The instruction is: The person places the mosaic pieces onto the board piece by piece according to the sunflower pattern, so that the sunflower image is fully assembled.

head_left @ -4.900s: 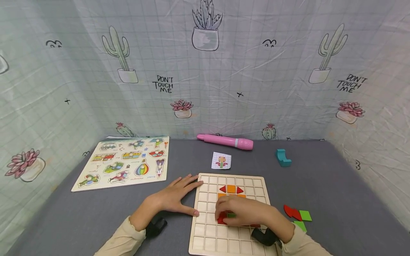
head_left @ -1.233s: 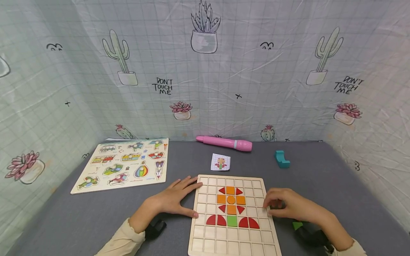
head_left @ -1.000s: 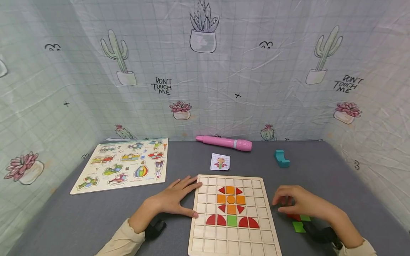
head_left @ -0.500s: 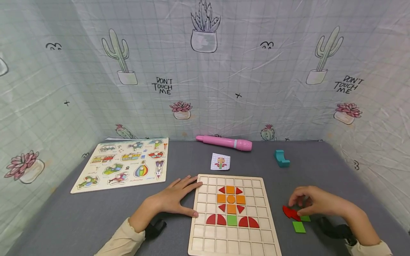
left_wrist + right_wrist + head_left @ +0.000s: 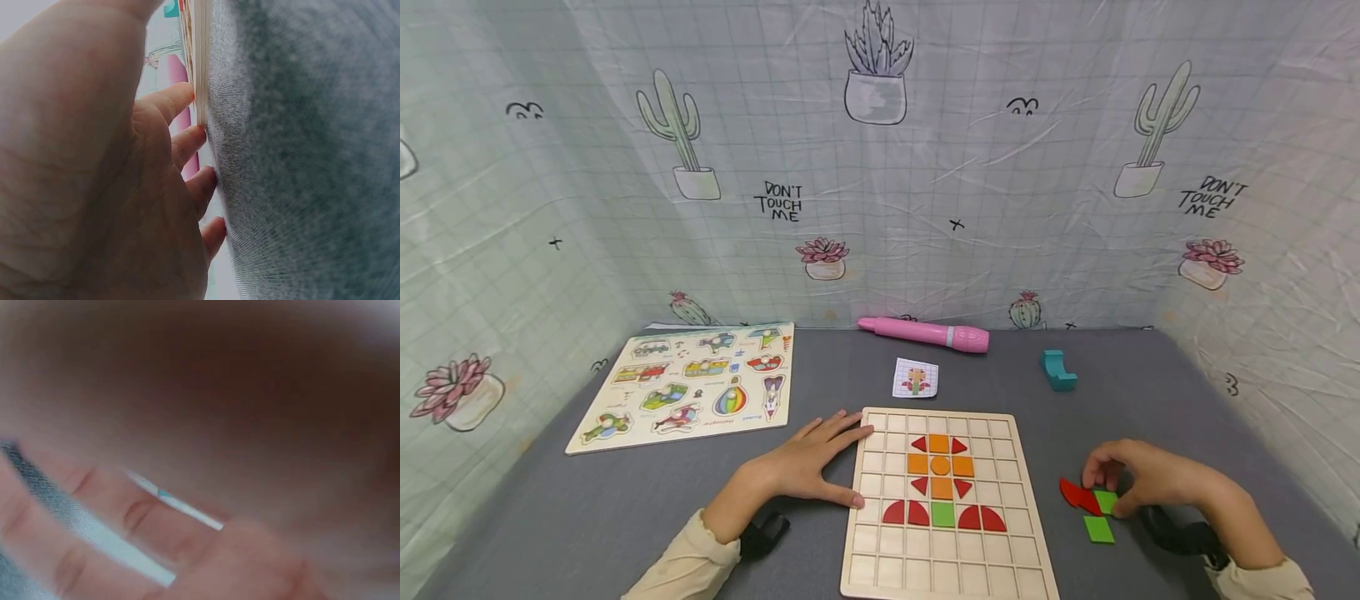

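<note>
My left hand (image 5: 808, 467) lies with fingers spread at the left edge of the wooden grid board (image 5: 887, 567); thumb and fingertips touch its rim. In the left wrist view the straight fingers (image 5: 187, 147) reach along the board's side. Right of the board, my right hand (image 5: 1150, 475) bends over loose pieces and pinches a green square tile (image 5: 1107, 502) between thumb and fingers. Red tiles (image 5: 1078, 497) lie right beside it, and a second green square tile (image 5: 1099, 529) lies just nearer. On the board sit orange squares, an orange circle (image 5: 940, 466), red triangles, red quarter-circles and one green square (image 5: 942, 514).
A small pattern card (image 5: 915, 378) lies beyond the board, with a pink pen-like microphone shape (image 5: 925, 332) behind it. A teal curved block (image 5: 1058, 371) is at back right. At left is a picture puzzle board (image 5: 700, 392). A printed curtain (image 5: 880, 167) surrounds the table.
My right hand has left the board, where red quarter-circles and a green square now show, and moved right to the loose tiles. One green square has shifted under its fingers. The left hand stays put.
</note>
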A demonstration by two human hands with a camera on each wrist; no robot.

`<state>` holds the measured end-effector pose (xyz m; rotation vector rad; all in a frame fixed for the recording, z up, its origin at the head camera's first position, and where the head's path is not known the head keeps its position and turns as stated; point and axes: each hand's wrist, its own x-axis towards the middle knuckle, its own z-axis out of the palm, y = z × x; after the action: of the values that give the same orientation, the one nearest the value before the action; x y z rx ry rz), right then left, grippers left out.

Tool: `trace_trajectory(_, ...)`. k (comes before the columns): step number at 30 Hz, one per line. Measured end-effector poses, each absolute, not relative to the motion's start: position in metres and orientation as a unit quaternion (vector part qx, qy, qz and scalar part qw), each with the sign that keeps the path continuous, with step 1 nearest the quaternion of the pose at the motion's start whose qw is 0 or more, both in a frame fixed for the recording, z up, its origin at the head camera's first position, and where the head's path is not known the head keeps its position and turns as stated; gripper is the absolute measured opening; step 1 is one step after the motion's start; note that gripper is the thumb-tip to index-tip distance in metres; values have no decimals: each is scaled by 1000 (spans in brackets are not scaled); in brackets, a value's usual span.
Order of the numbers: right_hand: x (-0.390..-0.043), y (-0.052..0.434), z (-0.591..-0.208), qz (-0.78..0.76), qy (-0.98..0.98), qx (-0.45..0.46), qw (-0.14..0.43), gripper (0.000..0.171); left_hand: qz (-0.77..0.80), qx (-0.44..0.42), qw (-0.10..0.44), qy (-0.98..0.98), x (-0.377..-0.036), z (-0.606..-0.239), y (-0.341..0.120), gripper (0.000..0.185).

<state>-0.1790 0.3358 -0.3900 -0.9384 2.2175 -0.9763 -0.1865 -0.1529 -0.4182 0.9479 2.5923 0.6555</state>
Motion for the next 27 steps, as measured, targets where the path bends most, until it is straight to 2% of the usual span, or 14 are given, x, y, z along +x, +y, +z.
trace_trajectory(10,-179,321,-396,-376,822,-366,223,17,226,328,152,905,-187,-418,-153,95)
trace_trajectory(20,-177,300,-401,-368,820,-401,175,21,226,329,151,904,-187,-420,-154,95)
trace_trajectory(27,-176,294,-400,-348,829,-403,170,21,225,324,159,905,-187,-420,-154,95)
